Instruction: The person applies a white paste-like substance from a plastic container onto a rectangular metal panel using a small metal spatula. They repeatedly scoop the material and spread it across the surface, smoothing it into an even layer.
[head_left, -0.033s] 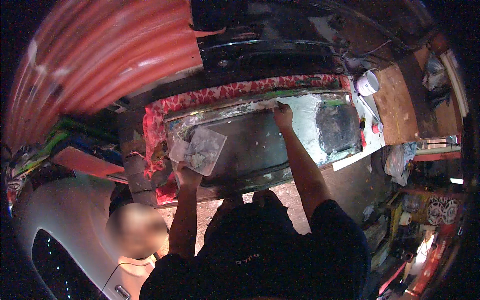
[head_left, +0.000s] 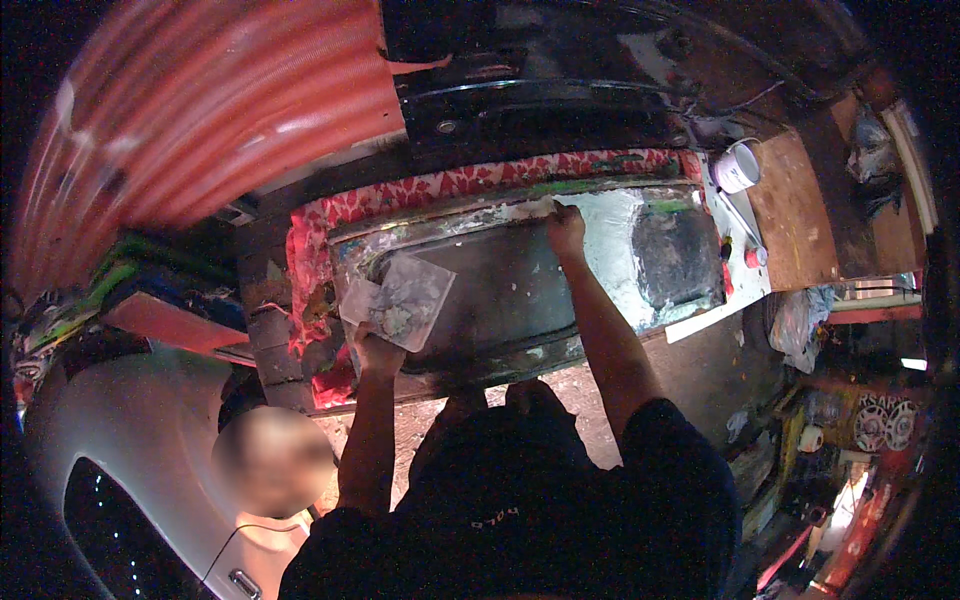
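Your left hand grips the filler-smeared board level, near the work for reloading. Your right hand is closed on a small spreader, pressed flat against the panel's upper edge, which rests on patterned red cloth.

head view | looks steeply down | near car panel

At frame centre, the right hand presses filler onto a grey panel; the left hand holds a smeared board.
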